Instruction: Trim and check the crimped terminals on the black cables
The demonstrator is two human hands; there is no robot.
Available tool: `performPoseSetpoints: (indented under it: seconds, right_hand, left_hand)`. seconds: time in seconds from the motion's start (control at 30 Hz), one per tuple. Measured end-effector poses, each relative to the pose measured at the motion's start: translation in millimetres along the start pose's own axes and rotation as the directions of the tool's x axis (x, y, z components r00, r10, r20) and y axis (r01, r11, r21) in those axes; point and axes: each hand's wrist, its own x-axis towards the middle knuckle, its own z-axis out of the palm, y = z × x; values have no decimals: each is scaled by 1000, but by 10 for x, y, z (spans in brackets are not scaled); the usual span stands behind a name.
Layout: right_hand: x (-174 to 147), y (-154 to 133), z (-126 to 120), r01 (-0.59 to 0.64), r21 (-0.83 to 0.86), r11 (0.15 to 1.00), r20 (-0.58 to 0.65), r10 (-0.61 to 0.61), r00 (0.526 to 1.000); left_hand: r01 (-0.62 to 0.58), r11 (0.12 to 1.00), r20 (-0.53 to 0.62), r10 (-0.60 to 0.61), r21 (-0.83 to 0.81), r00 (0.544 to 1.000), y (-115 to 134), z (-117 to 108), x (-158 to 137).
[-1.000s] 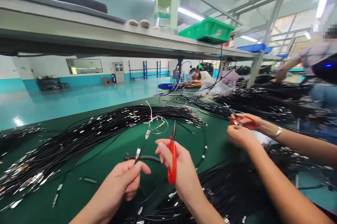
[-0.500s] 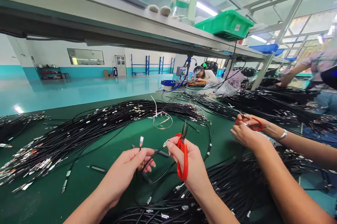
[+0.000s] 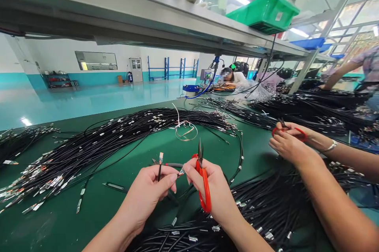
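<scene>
- The cable bundle (image 3: pixel 121 130) lies at far left on the green surface (image 3: pixel 65 228).
- The left hand (image 3: pixel 148 190) is closed on 1 black cable (image 3: pixel 160 172), its end upright.
- The right hand (image 3: pixel 217 190) is curled around red scissors (image 3: pixel 206 192) and seems to pinch a cable tip (image 3: pixel 181 172) just beside the left hand; a loose pinch could drop it, and turning the scissors could nick the cable.

Red-handled scissors (image 3: pixel 205 184), blades up, right hand (image 3: pixel 217 183); black cable (image 3: pixel 160 169) upright, left hand (image 3: pixel 148 187).
</scene>
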Motion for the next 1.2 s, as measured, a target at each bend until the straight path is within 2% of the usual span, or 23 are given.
performPoseSetpoints:
  seconds: [0.17,0.4,0.6,0.77,0.97,1.13,1.2]
  right_hand:
    - [-17,-34,-3,-23,42,999,11,23,1000]
    - [-13,-69,4,-27,0,1000,-58,26,998]
    - [-1,-1,1,-69,63,996,8,69,998]
    - [38,75,-7,-52,118,992,62,45,997]
    - [47,133,-4,-102,162,981,79,90,993]
    - [41,116,39,-52,127,991,-15,54,998]
    - [24,81,55,-22,78,997,-81,28,996]
  left_hand:
    - [21,999,6,-21,26,1000,20,28,-3]
    - [36,998,-39,-34,42,999,-41,8,9]
    - [23,999,-69,-20,44,997,-101,4,34]
    - [20,999,-65,-17,45,998,-127,1,58]
    - [51,997,-82,-46,56,996,-121,5,43]
    - [14,999,-67,-10,51,998,-122,32,50]
    - [44,996,-71,-38,74,997,-131,26,48]
